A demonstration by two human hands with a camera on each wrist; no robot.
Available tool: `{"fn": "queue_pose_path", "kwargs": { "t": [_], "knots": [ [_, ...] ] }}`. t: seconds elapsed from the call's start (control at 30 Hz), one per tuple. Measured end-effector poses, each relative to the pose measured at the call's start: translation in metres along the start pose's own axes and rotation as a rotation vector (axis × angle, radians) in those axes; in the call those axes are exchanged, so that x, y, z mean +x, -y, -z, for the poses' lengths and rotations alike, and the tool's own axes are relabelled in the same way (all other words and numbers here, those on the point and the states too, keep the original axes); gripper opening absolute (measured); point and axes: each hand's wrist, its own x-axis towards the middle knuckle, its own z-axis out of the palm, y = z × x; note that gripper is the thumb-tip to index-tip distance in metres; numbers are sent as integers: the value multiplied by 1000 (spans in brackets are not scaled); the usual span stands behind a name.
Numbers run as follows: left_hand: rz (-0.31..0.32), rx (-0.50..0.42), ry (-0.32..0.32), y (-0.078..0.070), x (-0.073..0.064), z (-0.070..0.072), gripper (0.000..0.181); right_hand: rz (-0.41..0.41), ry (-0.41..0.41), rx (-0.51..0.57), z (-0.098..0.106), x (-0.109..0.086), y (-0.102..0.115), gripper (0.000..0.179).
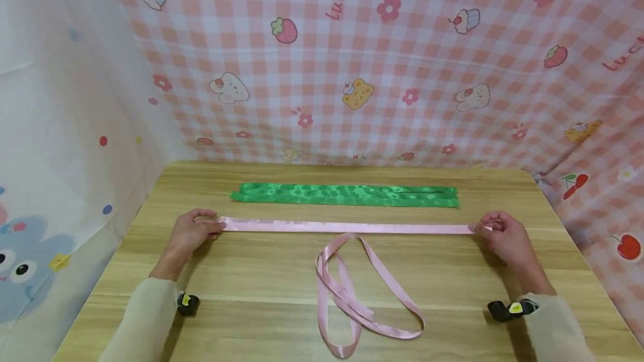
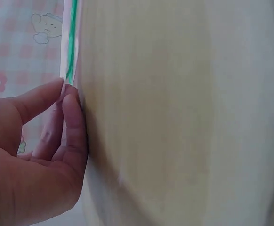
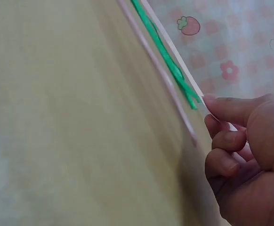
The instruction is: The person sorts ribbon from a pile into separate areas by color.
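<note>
A pink satin ribbon (image 1: pixel 352 228) stretches straight across the table between both hands. My left hand (image 1: pixel 188 234) pinches its left end between thumb and fingers, and the right hand (image 1: pixel 507 240) pinches the other end. In the right wrist view the held ribbon (image 3: pixel 173 51) is raised, while another pink strip (image 3: pixel 167 81) lies lower on the table. Behind them is a flat bundle of green ribbon (image 1: pixel 347 194), folded lengthwise. Nearer the front, more pink ribbon (image 1: pixel 397 289) lies in loose loops; whether it joins the straight length I cannot tell.
The wooden table (image 1: pixel 251 323) ends at the back against a pink checked curtain (image 1: pixel 322 66) printed with cartoons. A white cloth (image 1: pixel 65 99) hangs along the left side. Black wrist cameras (image 1: pixel 188 304) sit at both sleeves, just above the tabletop.
</note>
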Motion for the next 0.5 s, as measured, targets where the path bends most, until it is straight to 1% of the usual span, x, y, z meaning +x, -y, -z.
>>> {"fn": "queue_pose_path", "kwargs": {
  "t": [0.1, 0.2, 0.33, 0.43, 0.5],
  "knots": [
    [5, 31, -6, 1, 0, 0, 49, -31, -9, 32, -2, -3, -3, 29],
    [4, 50, -1, 2, 0, 1, 49, -32, -7, 51, -2, -5, -7, 29],
    [12, 66, 7, 4, -2, 4, 52, -13, 44, 84, 2, -8, -12, 27],
    [11, 60, 22, 6, -5, 8, 57, -28, 84, 97, 6, -10, -15, 22],
    [8, 57, 31, 7, -5, 10, 60, -49, 90, 89, 7, -11, -15, 21]
  ]
}}
